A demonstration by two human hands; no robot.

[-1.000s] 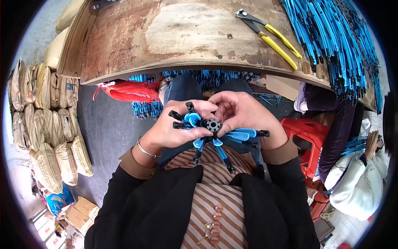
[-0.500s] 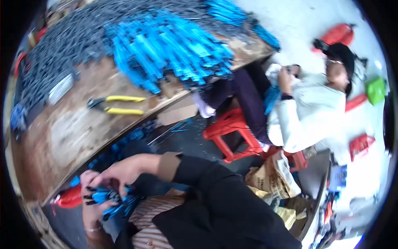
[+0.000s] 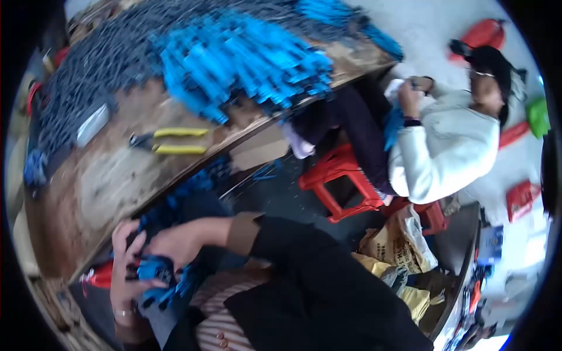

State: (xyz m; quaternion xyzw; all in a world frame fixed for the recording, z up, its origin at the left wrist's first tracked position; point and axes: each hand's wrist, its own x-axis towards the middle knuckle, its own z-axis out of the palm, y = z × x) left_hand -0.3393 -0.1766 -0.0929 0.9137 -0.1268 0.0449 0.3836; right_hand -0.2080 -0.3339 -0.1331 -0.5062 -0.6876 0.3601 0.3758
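Note:
Low before my body, beside the table edge, both hands meet around a bundle of blue strips with black ends (image 3: 157, 270). My left hand (image 3: 126, 272), with a bracelet at the wrist, is on the bundle's left side. Its thumb lies across the strips while its fingers stand bent and raised. Coming in from the right in a black sleeve with a brown cuff, my right hand (image 3: 178, 243) curls over the bundle's upper side; its fingertips are partly hidden. Cutting pliers with yellow handles (image 3: 178, 141) lie on the wooden table (image 3: 120, 181), apart from both hands.
Similar blue strips (image 3: 240, 61) make a large heap on the table, with dark grey strips (image 3: 76, 93) spread behind. A co-worker in white (image 3: 445, 152) sits at right by a red stool (image 3: 342, 181). Paper sacks (image 3: 401, 240) stand near my right arm. A red bag (image 3: 102, 275) hangs below the table edge.
My left fingers have lifted and spread from the bundle, which now shows more compactly between the hands. The whole view has shifted slightly. The co-worker's hands remain raised together.

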